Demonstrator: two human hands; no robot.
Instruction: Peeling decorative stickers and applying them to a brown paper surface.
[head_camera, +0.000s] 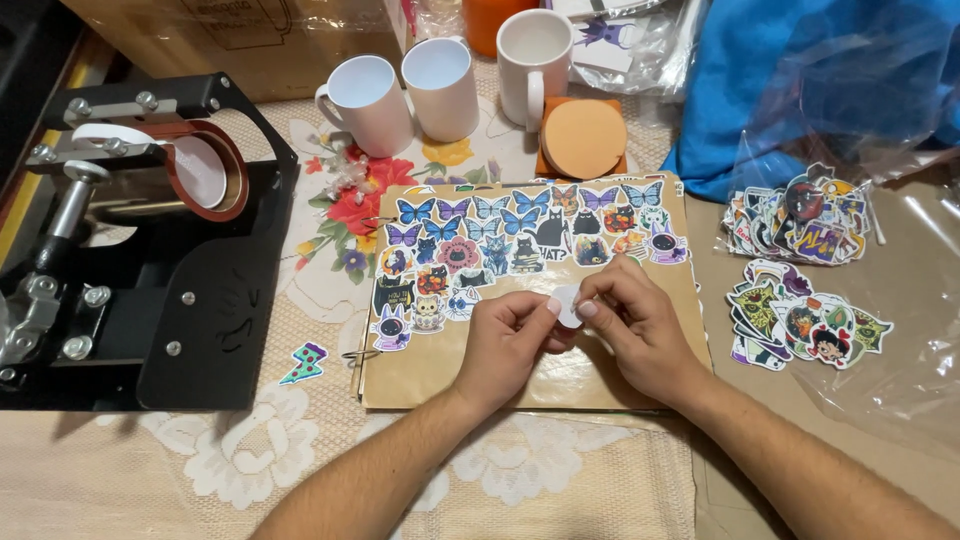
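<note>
My left hand (508, 340) and my right hand (638, 325) meet over a brown paper-covered notebook (480, 372). Together they pinch a small round white sticker (568, 305) between thumbs and fingertips. The notebook's upper half is covered with several colourful stickers (520, 240): butterflies, cats and cartoon figures. Its lower half is bare brown paper under my hands.
A black mug heat press (150, 250) stands at the left. Three white mugs (440, 85) and round orange coasters (583, 138) sit at the back. Two piles of loose stickers (800, 270) lie on clear plastic at the right. One small sticker (305, 362) lies on the lace tablecloth. Blue cloth (800, 80) is bunched at the back right.
</note>
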